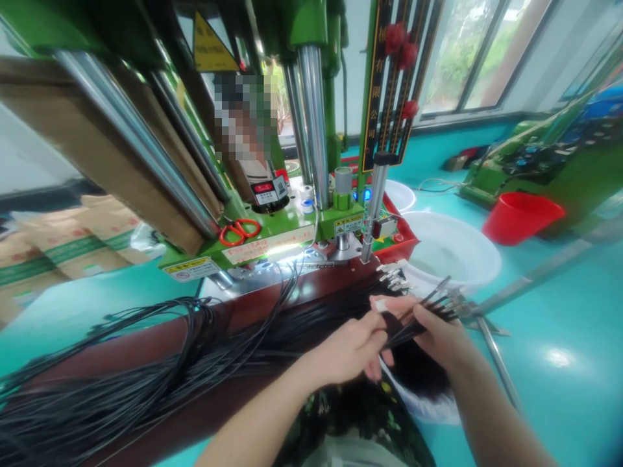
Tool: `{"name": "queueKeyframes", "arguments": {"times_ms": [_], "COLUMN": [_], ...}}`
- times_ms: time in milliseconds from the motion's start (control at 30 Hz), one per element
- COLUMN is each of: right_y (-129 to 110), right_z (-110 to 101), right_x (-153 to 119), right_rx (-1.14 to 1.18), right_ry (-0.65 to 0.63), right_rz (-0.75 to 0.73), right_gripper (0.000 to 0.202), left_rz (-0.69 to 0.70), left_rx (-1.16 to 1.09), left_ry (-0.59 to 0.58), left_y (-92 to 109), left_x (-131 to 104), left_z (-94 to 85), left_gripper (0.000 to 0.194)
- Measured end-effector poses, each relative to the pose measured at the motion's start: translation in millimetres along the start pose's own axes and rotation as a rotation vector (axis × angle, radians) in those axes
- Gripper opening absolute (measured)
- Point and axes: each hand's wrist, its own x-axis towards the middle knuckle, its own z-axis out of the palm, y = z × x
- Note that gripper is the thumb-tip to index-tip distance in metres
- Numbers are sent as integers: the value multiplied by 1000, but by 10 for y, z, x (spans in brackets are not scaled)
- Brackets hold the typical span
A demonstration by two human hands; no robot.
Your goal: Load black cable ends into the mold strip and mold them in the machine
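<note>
A bunch of black cables (402, 333) runs between my two hands, its metal-looking ends sticking out to the right. My right hand (445, 334) is closed round the bunch close to those ends. On the left side, my left hand (357, 344) has its fingers wrapped about the same cables, and something white shows at one fingertip. Behind my hands, light-coloured connectors (395, 277) lie at the end of a big pile of black cables (160, 366) on the dark red bench (73, 353). Part of the bunch is hidden by my fingers.
A green press (292, 237) with steel columns stands behind the bench, with orange-handled scissors (239, 231) on it. To the right are a white tub (487, 253), a red bucket (520, 217) and a metal bar (545, 259). Paper sacks (82, 237) sit at left. A person is behind the press.
</note>
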Motion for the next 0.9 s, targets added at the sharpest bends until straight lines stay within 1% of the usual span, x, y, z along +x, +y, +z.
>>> {"name": "queueKeyframes", "arguments": {"times_ms": [67, 100, 133, 167, 200, 267, 300, 333, 367, 433, 500, 567, 700, 733, 800, 900], "right_y": [6, 39, 93, 165, 248, 407, 463, 494, 497, 431, 309, 190, 80, 77, 86, 124], "right_z": [50, 84, 120, 157, 191, 240, 253, 257, 253, 231, 207, 200, 261, 287, 340, 403], "right_x": [17, 20, 18, 14, 9, 15, 36, 74, 131, 286, 458, 596, 719, 733, 762, 821], "right_rx": [-29, -32, -40, -53, -69, -91, -77, -40, 14, 108, 82, -93, -540, -632, -788, -913], "right_ry": [-73, -94, -113, -129, -139, -160, -171, -175, -174, -156, -155, -244, -560, -602, -629, -692], "right_rz": [21, 47, 96, 170, 263, 429, 475, 481, 443, 306, 212, 197, 215, 192, 112, 5], "right_gripper": [27, 26, 24, 23, 23, 25, 27, 29, 32, 38, 39, 35, 34, 35, 36, 35], "left_rz": [-69, -108, -137, -147, -139, -89, -65, -53, -52, -66, -88, -102, -60, -46, -31, -28], "left_rx": [-264, -355, -426, -489, -556, -692, -749, -788, -807, -804, -777, -778, -878, -900, -933, -958], "left_ry": [-158, -210, -225, -193, -119, 104, 214, 297, 351, 399, 428, 462, 491, 507, 545, 566], "left_y": [-53, -92, -138, -189, -243, -348, -396, -442, -485, -558, -608, -624, -583, -569, -548, -548], "left_x": [-23, -32, -39, -43, -45, -41, -38, -35, -33, -28, -16, 8, 72, 84, 97, 101], "left_z": [65, 110, 162, 222, 285, 410, 465, 512, 548, 591, 596, 569, 464, 438, 400, 376], "left_gripper": [37, 41, 42, 41, 40, 42, 42, 42, 41, 38, 37, 36, 38, 38, 40, 44]}}
